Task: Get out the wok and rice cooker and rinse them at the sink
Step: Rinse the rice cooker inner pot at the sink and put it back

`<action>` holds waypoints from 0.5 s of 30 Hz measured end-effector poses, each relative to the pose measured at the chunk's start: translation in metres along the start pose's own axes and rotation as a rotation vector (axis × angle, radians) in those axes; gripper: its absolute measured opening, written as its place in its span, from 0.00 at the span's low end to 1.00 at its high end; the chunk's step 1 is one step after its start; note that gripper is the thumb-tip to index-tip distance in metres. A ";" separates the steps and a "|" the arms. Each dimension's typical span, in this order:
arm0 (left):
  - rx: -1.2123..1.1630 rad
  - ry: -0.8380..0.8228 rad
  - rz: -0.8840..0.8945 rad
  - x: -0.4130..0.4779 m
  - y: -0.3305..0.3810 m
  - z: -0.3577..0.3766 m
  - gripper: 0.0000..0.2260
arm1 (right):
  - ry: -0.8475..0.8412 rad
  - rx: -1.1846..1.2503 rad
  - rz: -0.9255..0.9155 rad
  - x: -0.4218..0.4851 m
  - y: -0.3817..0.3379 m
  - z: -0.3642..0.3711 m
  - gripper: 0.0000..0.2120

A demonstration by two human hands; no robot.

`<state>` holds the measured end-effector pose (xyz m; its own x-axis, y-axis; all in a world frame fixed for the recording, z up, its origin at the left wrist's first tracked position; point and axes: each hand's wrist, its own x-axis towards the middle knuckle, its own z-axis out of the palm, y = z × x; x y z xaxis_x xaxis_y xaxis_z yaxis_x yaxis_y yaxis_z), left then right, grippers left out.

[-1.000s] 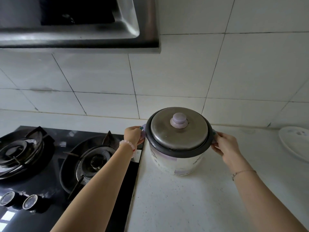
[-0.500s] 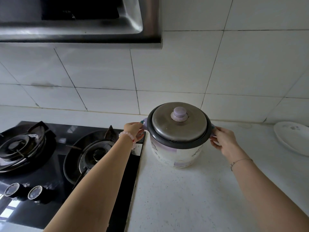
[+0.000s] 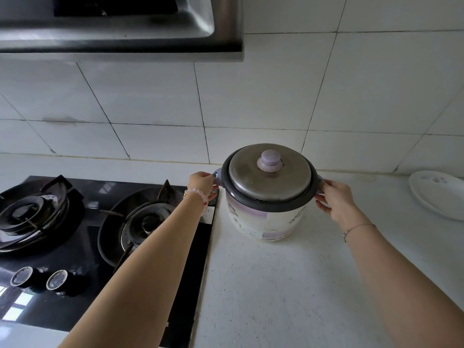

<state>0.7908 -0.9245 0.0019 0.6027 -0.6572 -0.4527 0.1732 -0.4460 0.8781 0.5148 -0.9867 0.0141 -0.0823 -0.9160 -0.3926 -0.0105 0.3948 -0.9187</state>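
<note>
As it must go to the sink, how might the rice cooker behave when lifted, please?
The rice cooker looks rigid; with the left hand and right hand gripping opposite sides, it should lift level. Its metal lid seems only to rest on top, so tilting may slide it off.

The round white rice cooker [image 3: 266, 217] is wearing pale lilac bands and a faint grey flower print, with a dark grey ring running under its dull silver metal lid [image 3: 270, 182]; the lid's knob [image 3: 270, 160] is showing the same lilac. The white worktop [image 3: 276, 285] is carrying fine dark speckles. To the left, the glossy black glass hob [image 3: 82, 247] is reflecting pale squares. The far wall [image 3: 251, 96] of white tiles is showing thin grey grout lines. At the right, the white oval plate [image 3: 437, 197] is bearing a faint bluish flower motif. A pale pink bead bracelet [image 3: 198, 197] is circling the left wrist, a thin silver chain [image 3: 357, 228] the right.
</note>
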 end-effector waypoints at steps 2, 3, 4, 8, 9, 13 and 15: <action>-0.010 0.000 -0.004 -0.002 -0.002 -0.002 0.04 | -0.007 0.001 0.010 -0.001 0.002 -0.001 0.10; -0.006 -0.001 -0.005 -0.003 -0.003 -0.004 0.04 | -0.012 0.002 0.015 -0.002 0.004 -0.003 0.10; -0.002 0.000 -0.005 -0.005 -0.004 -0.006 0.04 | -0.015 0.006 0.021 -0.004 0.006 -0.004 0.11; -0.035 0.010 -0.002 -0.020 -0.011 -0.014 0.04 | -0.023 0.011 0.033 -0.014 0.014 -0.009 0.12; -0.045 0.015 0.003 -0.024 -0.013 -0.016 0.06 | -0.026 0.012 0.034 -0.016 0.015 -0.009 0.12; -0.069 0.024 0.019 -0.038 -0.026 -0.026 0.08 | -0.044 0.017 0.031 -0.029 0.020 -0.012 0.11; -0.071 0.024 0.034 -0.047 -0.036 -0.034 0.07 | -0.058 0.020 0.025 -0.036 0.024 -0.015 0.10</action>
<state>0.7822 -0.8570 -0.0028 0.6272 -0.6563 -0.4194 0.2064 -0.3792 0.9020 0.5024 -0.9432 0.0068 -0.0239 -0.9087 -0.4167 0.0110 0.4165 -0.9091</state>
